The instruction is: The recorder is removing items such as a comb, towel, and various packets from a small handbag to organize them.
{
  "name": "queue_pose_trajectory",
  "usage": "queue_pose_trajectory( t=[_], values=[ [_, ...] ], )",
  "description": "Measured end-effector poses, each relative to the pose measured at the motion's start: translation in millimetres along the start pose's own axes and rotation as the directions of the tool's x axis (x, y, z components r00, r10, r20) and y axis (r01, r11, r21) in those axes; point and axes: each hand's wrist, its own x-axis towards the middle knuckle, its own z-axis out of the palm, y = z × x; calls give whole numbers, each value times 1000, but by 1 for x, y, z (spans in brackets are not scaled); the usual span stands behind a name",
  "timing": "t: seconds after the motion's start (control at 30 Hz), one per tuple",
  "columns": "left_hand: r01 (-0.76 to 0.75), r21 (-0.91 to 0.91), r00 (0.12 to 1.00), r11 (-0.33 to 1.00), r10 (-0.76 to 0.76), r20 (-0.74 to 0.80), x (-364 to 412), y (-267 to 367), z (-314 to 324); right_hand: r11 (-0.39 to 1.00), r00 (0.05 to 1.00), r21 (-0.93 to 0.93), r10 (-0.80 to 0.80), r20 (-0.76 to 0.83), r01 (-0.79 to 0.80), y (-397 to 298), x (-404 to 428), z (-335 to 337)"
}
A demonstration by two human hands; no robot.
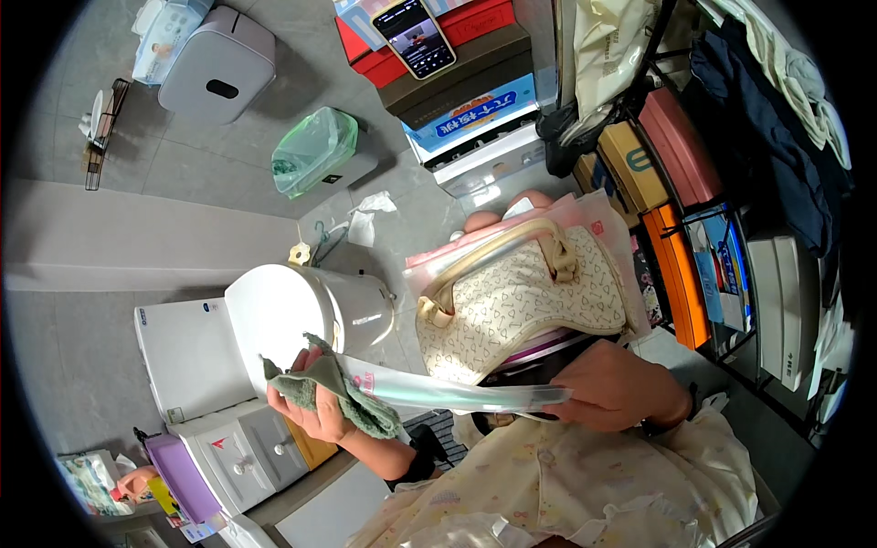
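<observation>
My left hand [312,404] has a green cloth [336,390] in its grasp, with the fingers partly wrapped in it. The cloth touches the left end of a clear plastic sleeve [452,394], seen nearly edge-on, that holds something pale green. My right hand [613,387] pinches the right end of this sleeve. Beyond the sleeve, a cream patterned handbag [527,294] with beige handles lies on pinkish translucent plastic packaging [425,264] over my lap. Something dark with a purple stripe shows under the bag.
A round white bin or stool [281,308] and a small white drawer unit [236,455] stand left. A green-lined wastebasket [315,154] is ahead, near crumpled tissues [363,222]. Stacked boxes [459,82] carry a phone [414,38]. Right is a black rack [747,274] with boxes and clothes.
</observation>
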Motion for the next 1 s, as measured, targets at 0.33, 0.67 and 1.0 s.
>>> queue_pose_trajectory(
  t=[0.33,0.67,1.0],
  values=[
    [-216,-9,959,976,211,-192,18,10,4,992,999,-125,-33,-35,29,2,-7,-10],
    [121,-246,944,962,-188,-270,9,35,23,989,990,73,124,59,-128,-1,-2,6],
    [545,-763,724,349,-655,217,-7,43,20,986,990,88,142,-27,-139,5,-6,3]
  ],
)
